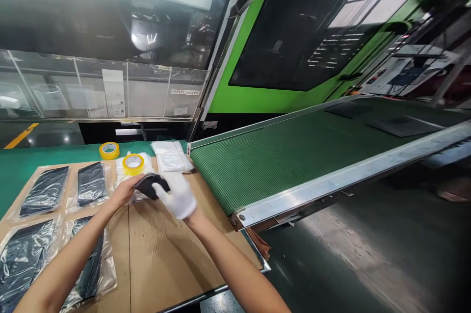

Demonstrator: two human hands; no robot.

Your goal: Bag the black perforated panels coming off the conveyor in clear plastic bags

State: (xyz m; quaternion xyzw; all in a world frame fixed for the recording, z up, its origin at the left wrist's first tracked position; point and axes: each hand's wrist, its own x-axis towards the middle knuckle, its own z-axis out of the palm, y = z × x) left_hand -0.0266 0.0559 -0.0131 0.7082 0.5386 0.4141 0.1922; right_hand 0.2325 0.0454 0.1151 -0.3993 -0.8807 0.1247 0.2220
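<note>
The left hand (123,191) and white-gloved right hand (177,196) grasp a folded black fabric piece (150,186) over the cardboard-topped table (172,254); a loose grip could drop it against the yellow tape roll (133,164).

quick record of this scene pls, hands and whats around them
left hand: bare, gripping the bundle's left end
right hand: white-gloved, over the bundle's right end
held item: black folded bundle
work surface: cardboard sheet
laid out: dark items in clear plastic bags
also there: yellow tape rolls, white packets
beside: green conveyor belt
</note>
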